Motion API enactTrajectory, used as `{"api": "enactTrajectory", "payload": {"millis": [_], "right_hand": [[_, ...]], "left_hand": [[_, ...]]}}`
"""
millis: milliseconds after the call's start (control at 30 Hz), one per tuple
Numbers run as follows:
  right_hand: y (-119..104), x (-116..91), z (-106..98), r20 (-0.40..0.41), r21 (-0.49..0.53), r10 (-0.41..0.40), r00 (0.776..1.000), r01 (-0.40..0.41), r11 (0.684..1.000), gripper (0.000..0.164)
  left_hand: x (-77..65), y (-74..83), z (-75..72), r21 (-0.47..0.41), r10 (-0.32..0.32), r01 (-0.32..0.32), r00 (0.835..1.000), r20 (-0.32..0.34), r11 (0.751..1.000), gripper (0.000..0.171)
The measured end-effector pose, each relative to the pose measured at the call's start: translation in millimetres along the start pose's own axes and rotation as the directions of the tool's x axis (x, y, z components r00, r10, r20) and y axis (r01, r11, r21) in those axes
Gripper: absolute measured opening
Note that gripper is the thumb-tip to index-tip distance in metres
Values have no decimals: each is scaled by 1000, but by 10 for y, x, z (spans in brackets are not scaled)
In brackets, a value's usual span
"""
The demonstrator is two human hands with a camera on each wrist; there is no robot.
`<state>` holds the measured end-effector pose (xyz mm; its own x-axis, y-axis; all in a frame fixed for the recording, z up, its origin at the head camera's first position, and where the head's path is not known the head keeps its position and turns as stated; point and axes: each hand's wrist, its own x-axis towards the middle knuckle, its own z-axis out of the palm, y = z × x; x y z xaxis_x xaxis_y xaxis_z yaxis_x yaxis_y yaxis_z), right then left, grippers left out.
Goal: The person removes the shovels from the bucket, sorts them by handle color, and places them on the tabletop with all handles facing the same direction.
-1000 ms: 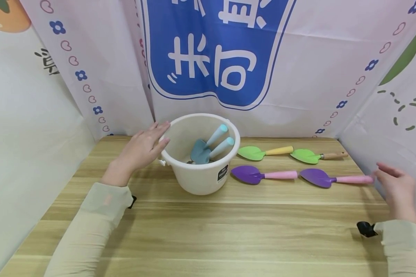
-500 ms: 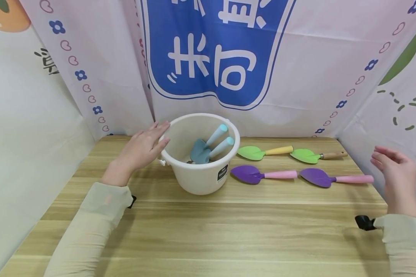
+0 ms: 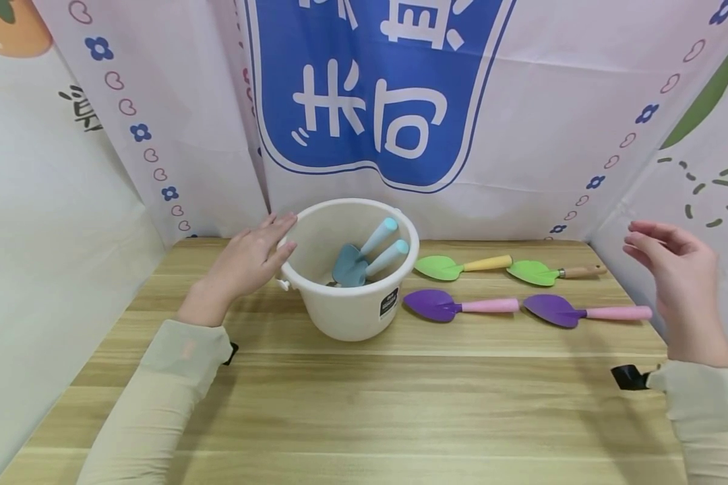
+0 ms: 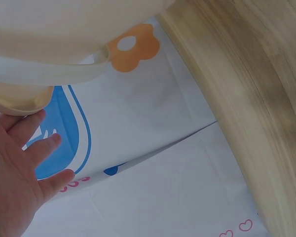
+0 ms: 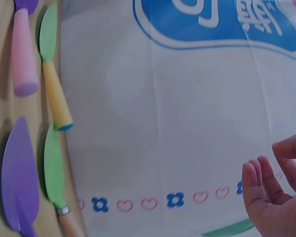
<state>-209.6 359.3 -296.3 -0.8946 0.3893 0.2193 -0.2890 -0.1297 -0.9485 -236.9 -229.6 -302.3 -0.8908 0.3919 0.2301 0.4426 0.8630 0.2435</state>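
A white bucket [image 3: 346, 316] stands upright at the back of the table, and my left hand [image 3: 245, 263] rests on its left rim with extended fingers. Inside lean two trowels with light-blue handles [image 3: 379, 236] and grey-blue blades [image 3: 348, 266]; the bucket's bottom is mostly hidden. To its right lie a green trowel with a yellow handle [image 3: 488, 263], a green trowel with a wooden handle [image 3: 582, 271] and two purple trowels with pink handles [image 3: 490, 306]. My right hand [image 3: 682, 283] hovers above the right side, holding nothing, its fingers loosely bent.
The wooden table [image 3: 400, 411] meets a printed cloth backdrop [image 3: 522, 155] right behind the bucket and trowels. More cloth [image 3: 48, 256] hangs along the left and right sides. A bucket handle [image 4: 74, 73] hangs at the side in the left wrist view.
My right hand has risen and moved away from the pink handle of the right purple trowel, toward the back. The left hand, bucket and trowels stay in place.
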Motion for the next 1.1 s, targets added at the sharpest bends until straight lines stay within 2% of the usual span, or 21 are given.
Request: {"api": "enactTrajectory", "payload": {"millis": [133,233,500,600,700,833,967,1100], "right_hand": [[-89,-55,151,82,-18,-48,996,49,999,14],[-159,-92,257,148,-42,-51,988,58,997,18],[-268,-152,598,295,36,-81,952,74,997,19],[-277,-189,742,334,-32,-89,938,105,994,19],[-278,-232,903,378,-150,-97,921,164,975,20],[-270,-302,1113,461,-214,-105,881,225,950,20],[-251,-370,1318,549,-232,-118,827,287,929,19],[-232,-422,1499,634,-289,-139,761,399,870,21]], "left_hand": [[-2,1,-1,1,0,0,1000,-1,1000,65],[-4,3,0,0,0,0,1000,-2,1000,65],[-7,-10,10,8,5,-5,1000,-10,1000,64],[-2,-10,8,10,8,-8,1000,-11,1000,65],[1,-23,9,12,6,-6,1000,-12,1000,65],[4,-43,19,10,-1,2,1000,-15,1000,65],[3,-53,25,8,-7,7,1000,-15,1000,66],[4,-51,21,10,-1,1,1000,-12,1000,66]]}}
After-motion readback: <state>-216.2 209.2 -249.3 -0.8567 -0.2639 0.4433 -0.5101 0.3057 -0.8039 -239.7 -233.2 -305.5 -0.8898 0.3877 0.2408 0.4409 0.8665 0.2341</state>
